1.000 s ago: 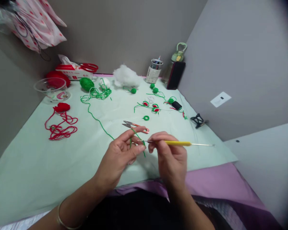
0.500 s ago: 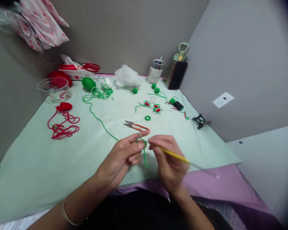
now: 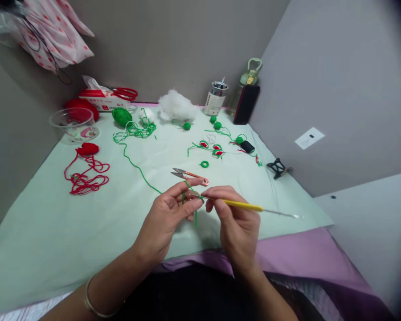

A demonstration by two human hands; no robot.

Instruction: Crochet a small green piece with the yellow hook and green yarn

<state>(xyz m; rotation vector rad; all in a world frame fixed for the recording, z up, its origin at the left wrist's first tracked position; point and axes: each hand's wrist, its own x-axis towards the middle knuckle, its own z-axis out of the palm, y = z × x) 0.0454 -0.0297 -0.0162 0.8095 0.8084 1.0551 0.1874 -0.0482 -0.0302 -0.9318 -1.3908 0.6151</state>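
Yellow-handled hook lies flatter than in the earlier frame, its rear end swung upward. Above the one desk work two hands: the right hand, fingers closed around the hook, and the left hand, fingers pinching green yarn, its strand passing over the extended index finger. That yarn meets the hook near its tip. The step looks like working a stitch; the next move seems to call for a taut strand and a steady pinch. Beyond the hands lie one heap of white stuffing, one pair of snips, three red-and-white pieces, four small green balls and one green ring.
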